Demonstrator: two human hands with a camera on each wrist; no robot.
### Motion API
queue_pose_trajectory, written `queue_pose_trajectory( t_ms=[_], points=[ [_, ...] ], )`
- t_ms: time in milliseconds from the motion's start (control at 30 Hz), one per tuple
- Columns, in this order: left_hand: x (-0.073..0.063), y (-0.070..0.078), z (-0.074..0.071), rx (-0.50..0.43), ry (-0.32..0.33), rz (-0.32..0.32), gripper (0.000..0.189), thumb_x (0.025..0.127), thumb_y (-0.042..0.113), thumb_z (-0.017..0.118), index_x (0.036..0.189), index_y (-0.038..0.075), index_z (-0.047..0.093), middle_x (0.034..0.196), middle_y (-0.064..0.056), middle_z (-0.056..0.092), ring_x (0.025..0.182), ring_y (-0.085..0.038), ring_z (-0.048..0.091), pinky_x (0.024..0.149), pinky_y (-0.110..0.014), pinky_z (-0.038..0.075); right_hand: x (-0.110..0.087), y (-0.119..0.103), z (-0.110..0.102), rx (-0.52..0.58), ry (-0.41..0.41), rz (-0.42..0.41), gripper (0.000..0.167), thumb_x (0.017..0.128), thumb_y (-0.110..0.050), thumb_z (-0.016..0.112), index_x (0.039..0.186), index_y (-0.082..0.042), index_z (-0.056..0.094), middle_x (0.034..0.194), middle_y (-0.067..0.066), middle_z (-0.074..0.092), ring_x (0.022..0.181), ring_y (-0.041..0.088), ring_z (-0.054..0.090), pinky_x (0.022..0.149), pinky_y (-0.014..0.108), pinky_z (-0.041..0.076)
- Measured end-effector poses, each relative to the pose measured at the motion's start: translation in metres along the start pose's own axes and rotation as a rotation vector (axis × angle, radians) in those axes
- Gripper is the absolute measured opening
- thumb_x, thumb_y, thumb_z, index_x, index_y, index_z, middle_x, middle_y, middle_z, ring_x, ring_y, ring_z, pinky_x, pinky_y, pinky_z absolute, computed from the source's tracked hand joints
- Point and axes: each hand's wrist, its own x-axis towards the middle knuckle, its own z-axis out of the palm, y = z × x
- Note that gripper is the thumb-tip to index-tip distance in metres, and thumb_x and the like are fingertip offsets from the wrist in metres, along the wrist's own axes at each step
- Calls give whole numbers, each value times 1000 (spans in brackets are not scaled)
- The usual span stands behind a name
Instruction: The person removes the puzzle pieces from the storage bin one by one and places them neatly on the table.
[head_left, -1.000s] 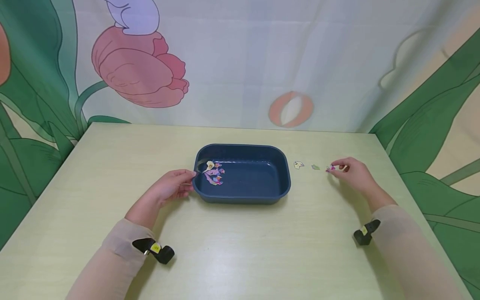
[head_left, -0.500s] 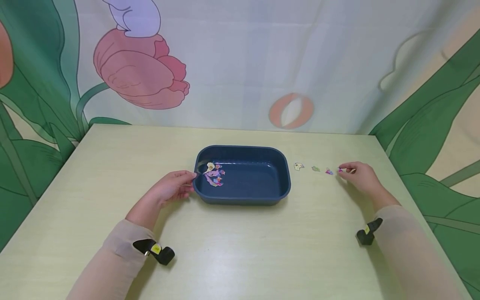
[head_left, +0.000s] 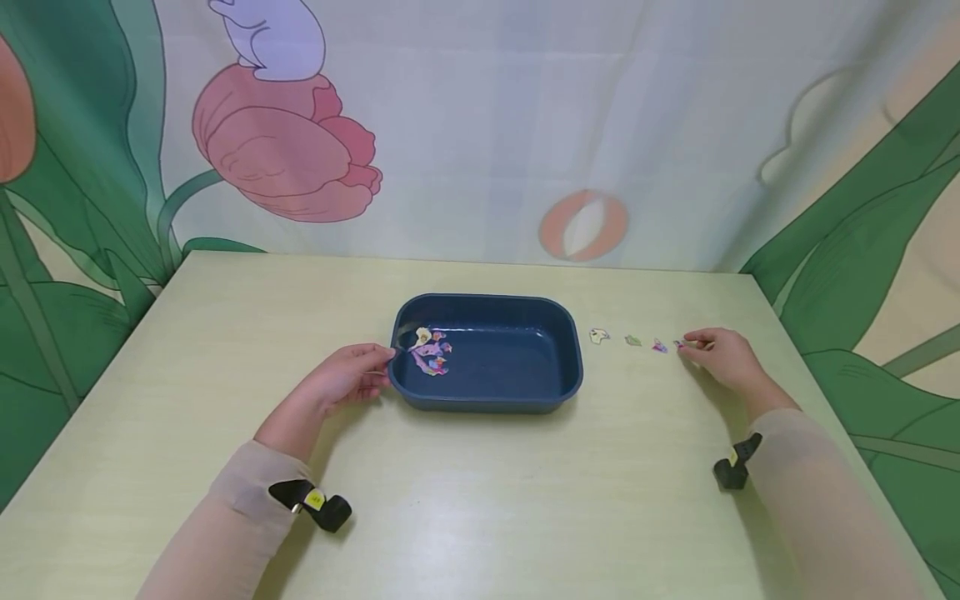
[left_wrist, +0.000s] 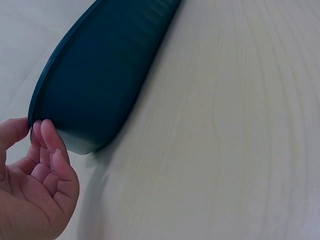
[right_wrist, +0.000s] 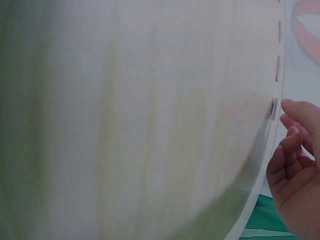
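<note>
Near the table's middle stands a dark blue rectangular tray. My left hand pinches its left end by the rim, thumb on top and fingers curled beneath. A cluster of small flat colourful cutouts lies inside, at the tray's left end. To the right, my right hand has thumb and forefinger pinched at a small purple-pink cutout, partly hidden by the fingertips. Left of it lie a pink-purple cutout, a green cutout and a cream cutout, in a row.
The pale wooden table ends at a back edge against a printed curtain with flowers and leaves. A small black camera is strapped on the left wrist, another black camera on the right.
My right hand has moved right, from the pink-purple cutout, now lying on the table, to the purple-pink cutout at the row's right end. The left hand still holds the tray.
</note>
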Motion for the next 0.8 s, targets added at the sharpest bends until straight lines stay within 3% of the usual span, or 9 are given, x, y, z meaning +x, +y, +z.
queue_pose_trajectory(
  t_ms=[167,300,533,800],
  points=[
    [1,-2,1,11,8,-8,32,96,25,52,109,-4,54,77,-1,58,69,-13,57,61,-22,48,-2,-3,-4,15,19,11,44,94,-24,55,127,4,50,110,21,48,95,33,46,70,35,42],
    [0,-1,1,16,14,-13,34,96,26,52,110,-4,53,77,0,59,69,-13,57,61,-22,48,-4,-13,-6,40,41,-17,45,94,-27,55,129,2,51,106,17,50,91,30,46,66,32,42],
    [1,-1,1,34,27,-10,36,96,27,52,113,-5,53,78,-1,59,71,-14,57,62,-22,48,-8,-49,1,143,61,-84,49,92,-34,57,127,-1,53,99,12,50,81,26,50,56,24,42],
    [0,-1,1,23,18,-5,35,96,26,52,112,-5,53,78,-1,58,70,-13,57,62,-22,48,-10,-94,15,263,34,-101,51,89,-39,61,129,-8,55,103,8,49,84,24,48,63,27,46]
  ],
)
